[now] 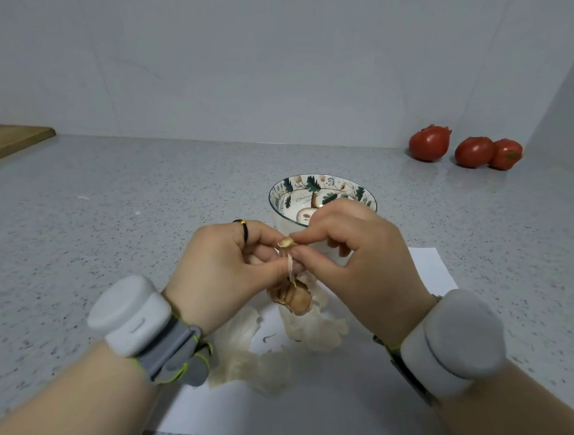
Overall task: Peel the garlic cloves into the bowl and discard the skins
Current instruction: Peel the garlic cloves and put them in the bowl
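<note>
Over the paper sheet — peeling step, one garlic clove in hand
Left hand grips the clove; right hand pinches its skin. Bowl sits at 12 o'clock, shed skins at 6. Next, likely: strip the skin off, then drop the clove forward — gently.

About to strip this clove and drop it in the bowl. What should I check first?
1. Grip on the clove: ok. The left hand and right hand both pinch the clove.
2. Skin started: ok. A loose strip hangs below it.
3. Clove fully bare: cannot tell. The hands cover most of it.
4. Bowl ready: ok. The bowl stands upright just beyond the hands.
5. Catch for skins: ok. The paper lies under the hands, with skins on it.
</note>
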`<state>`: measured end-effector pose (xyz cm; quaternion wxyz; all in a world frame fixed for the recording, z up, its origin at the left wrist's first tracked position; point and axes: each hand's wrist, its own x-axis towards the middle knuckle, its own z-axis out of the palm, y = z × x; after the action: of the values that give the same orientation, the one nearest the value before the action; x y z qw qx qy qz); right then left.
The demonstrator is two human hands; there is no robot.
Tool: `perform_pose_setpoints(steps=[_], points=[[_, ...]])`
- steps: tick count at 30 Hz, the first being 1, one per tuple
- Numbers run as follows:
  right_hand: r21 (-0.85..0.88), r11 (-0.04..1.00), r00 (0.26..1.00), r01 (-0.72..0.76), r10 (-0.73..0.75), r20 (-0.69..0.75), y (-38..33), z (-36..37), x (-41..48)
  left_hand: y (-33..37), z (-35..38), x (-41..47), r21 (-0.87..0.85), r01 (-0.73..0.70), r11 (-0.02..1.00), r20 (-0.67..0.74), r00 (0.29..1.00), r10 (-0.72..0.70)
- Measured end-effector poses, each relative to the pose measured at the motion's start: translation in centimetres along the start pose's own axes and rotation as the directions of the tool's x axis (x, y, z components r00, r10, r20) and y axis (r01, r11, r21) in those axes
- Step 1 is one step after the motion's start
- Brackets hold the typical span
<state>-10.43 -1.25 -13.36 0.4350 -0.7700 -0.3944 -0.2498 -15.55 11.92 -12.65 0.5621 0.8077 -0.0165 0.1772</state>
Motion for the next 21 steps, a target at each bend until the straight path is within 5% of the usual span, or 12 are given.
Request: perform_pose_setpoints(steps=[21], points=[[0.038,0.996,0.992,-0.075,0.071,0.107,-0.59,-0.56,-0.19,-0.11,0.03,-0.09,0.063,-0.007,0.998,-0.009,1.0,0.007]])
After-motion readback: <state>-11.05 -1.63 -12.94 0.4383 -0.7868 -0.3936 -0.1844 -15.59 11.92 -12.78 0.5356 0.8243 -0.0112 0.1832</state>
